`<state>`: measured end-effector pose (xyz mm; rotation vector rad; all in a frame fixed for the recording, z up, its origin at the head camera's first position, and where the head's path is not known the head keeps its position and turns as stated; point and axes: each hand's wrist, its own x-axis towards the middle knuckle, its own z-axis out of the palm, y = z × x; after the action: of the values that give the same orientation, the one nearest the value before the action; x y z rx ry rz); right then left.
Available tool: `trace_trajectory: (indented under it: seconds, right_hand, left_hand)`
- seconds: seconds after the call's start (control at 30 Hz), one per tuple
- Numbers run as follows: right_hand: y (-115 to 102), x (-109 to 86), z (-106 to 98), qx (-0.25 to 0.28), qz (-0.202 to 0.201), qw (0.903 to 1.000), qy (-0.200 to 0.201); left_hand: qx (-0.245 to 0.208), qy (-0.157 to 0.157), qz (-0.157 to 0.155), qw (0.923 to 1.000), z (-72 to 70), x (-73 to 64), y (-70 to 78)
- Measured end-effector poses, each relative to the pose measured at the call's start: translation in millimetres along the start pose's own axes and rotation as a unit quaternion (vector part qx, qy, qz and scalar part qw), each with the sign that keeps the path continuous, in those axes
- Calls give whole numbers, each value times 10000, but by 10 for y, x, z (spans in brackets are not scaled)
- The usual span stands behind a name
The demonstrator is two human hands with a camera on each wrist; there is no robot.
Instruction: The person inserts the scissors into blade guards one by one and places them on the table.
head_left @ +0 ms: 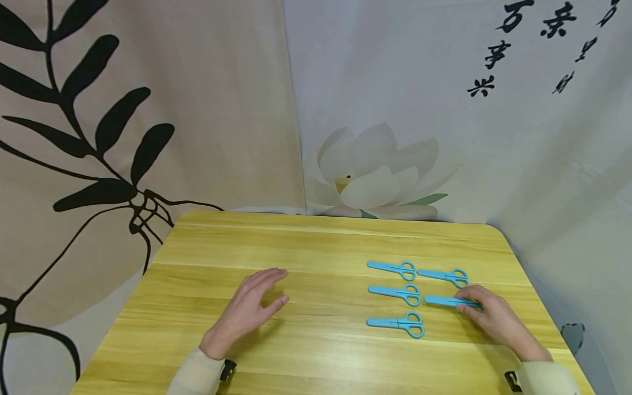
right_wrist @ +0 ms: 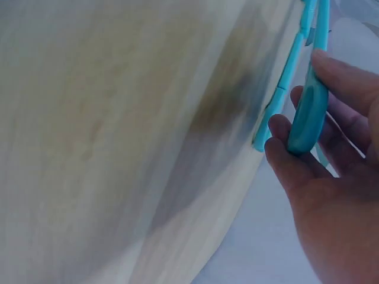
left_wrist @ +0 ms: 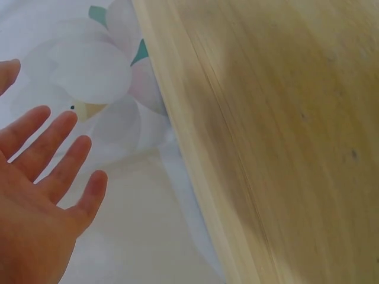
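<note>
My right hand [head_left: 501, 321] pinches a pair of light blue scissors [head_left: 441, 301] by the handle loops, thumb on one side and fingers on the other. In the right wrist view these scissors [right_wrist: 310, 112] look turned on edge, and fingers cover part of the handle. Just behind them lies another blue pair of scissors [head_left: 434, 274]. To their left, three more blue pairs lie in a column, the back pair [head_left: 390, 266], the middle pair [head_left: 392, 292] and the front pair [head_left: 395, 324]. My left hand [head_left: 247, 307] is held over the table's left part, fingers spread, holding nothing.
The wooden table [head_left: 316, 247] has light yellow grain and rounded back corners. Behind it hangs a pale curtain [head_left: 237, 109] printed with dark leaves, a lotus and characters. Bare wood lies between my left hand and the scissors.
</note>
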<state>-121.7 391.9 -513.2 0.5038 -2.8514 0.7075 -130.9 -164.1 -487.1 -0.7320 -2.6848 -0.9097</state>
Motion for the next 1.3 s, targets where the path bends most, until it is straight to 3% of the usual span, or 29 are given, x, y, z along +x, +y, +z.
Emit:
trace_trajectory:
  seconds: [0.27,0.73,0.9,1.1,1.3]
  right_hand:
    - [50,40,10,-6,256,9985,-475]
    - [37,67,8,-185,354,9971,-647]
    - [-54,43,-45,-105,567,9969,-528]
    - [-313,65,-55,70,887,9959,-185]
    - [-635,143,62,269,725,9965,306]
  left_hand:
    - [20,-22,-11,10000,-1,-3,-5]
    - [38,-87,-66,9999,2,-14,-32]
    - [67,-47,-54,10000,-6,-50,-51]
    - [35,-29,-93,9999,-30,-66,-59]
    - [199,119,-140,9996,-42,-51,-67]
